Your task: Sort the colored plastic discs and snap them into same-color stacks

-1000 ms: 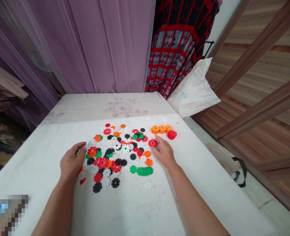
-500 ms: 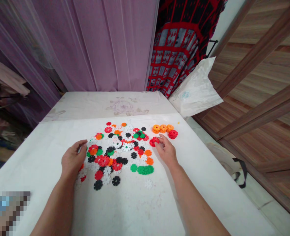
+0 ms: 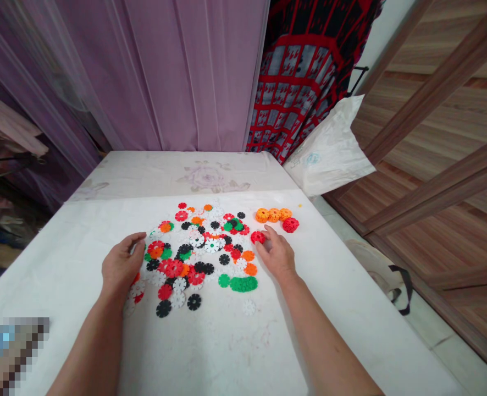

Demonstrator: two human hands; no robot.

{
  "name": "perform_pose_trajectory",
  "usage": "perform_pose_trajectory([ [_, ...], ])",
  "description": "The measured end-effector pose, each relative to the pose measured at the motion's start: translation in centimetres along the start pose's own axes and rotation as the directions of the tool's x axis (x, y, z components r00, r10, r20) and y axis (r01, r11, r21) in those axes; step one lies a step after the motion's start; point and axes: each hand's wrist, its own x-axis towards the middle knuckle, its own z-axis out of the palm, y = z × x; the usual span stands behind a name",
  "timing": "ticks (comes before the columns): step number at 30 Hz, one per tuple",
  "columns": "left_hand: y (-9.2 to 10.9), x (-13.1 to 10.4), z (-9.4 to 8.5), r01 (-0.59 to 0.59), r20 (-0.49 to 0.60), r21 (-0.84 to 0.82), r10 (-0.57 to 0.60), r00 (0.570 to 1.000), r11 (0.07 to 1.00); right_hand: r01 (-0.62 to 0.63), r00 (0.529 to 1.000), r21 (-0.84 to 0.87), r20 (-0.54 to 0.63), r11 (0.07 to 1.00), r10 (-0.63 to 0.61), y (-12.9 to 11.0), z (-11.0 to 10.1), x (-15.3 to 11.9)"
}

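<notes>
Many notched plastic discs in red, black, white, green and orange lie loose on the table, among them a black disc (image 3: pixel 194 302). My left hand (image 3: pixel 122 263) rests at the left edge of this spread, fingers bent and apart, nothing between them. At the right side, my right hand (image 3: pixel 277 254) has its fingers apart beside some red discs (image 3: pixel 257 237), its fingertips near or touching them. Behind it are stacked orange discs (image 3: pixel 274 215) and a red stack (image 3: pixel 290 225). A row of overlapping green discs (image 3: pixel 244 284) lies nearer to me.
The white table (image 3: pixel 350 330) has a flowered cloth at its far end. A white bag (image 3: pixel 330 151) stands at its back right edge, before a wooden cabinet (image 3: pixel 445 181). Purple curtains (image 3: pixel 177 77) hang behind. A pixelated object (image 3: pixel 10 346) is at the lower left.
My right hand's fingers have drawn back slightly from the red discs, which show more fully now. The left hand has hardly moved.
</notes>
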Motion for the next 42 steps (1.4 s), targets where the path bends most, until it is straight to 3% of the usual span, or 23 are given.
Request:
perform_pose_trajectory([
  [14,-0.05,0.01,-0.09,-0.022,0.01,0.014,0.022,1.0,1.0,0.002,0.999,-0.115,0.049,0.993,0.004,-0.44,-0.13,0.0],
  [42,0.42,-0.11,-0.27,0.003,0.014,0.024,-0.004,1.0,1.0,0.004,0.998,-0.061,0.068,0.998,0.0,-0.54,-0.18,0.11],
])
